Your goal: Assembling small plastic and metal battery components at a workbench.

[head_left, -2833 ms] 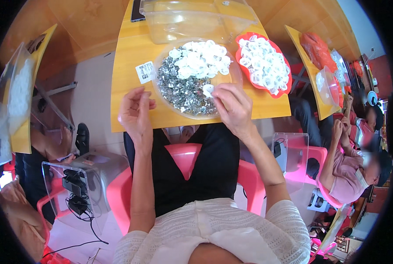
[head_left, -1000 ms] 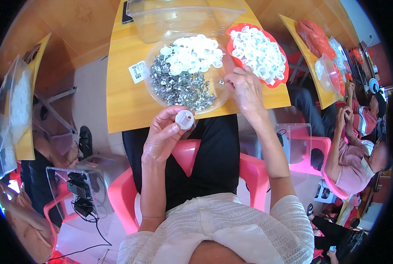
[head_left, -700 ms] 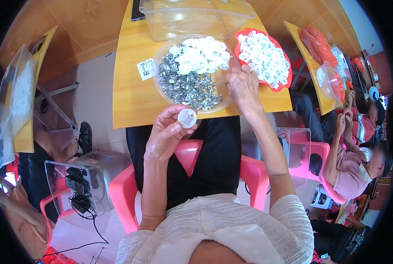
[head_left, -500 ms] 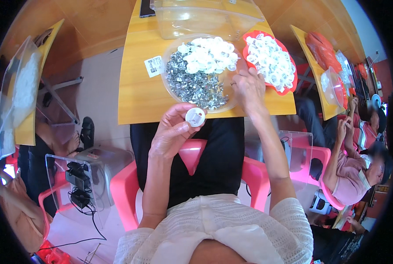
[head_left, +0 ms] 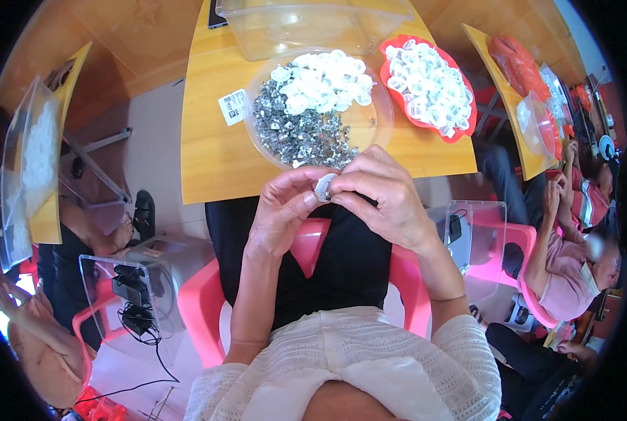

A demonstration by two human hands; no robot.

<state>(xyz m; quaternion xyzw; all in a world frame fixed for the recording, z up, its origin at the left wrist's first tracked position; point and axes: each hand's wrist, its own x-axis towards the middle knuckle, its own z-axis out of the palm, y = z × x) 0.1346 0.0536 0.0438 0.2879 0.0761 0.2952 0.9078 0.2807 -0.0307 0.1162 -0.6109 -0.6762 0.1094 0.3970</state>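
Observation:
Just beyond the table's near edge, my left hand (head_left: 283, 210) pinches a small round white plastic piece (head_left: 322, 186), tilted on edge between thumb and fingers. My right hand (head_left: 387, 196) meets it from the right, thumb and fingertips pressed together against the piece; whatever they hold is too small and covered to name. Beyond my hands lies a round clear tray (head_left: 380, 133). Small shiny metal parts (head_left: 296, 133) fill its left and near side, with white plastic pieces (head_left: 324, 81) heaped at its far side. To the right, a red scalloped dish (head_left: 461, 132) holds many more white pieces (head_left: 429, 88).
A clear plastic bin (head_left: 306, 31) stands at the table's far end. A white printed label (head_left: 232, 107) lies left of the tray. Side tables (head_left: 47, 210) flank mine, with other people (head_left: 562, 274) seated beside them. A pink chair (head_left: 201, 302) is around me.
My right hand has come from the tray's right side, near the red dish, to the white piece in my left hand. The piece has turned from face-up to edge-on.

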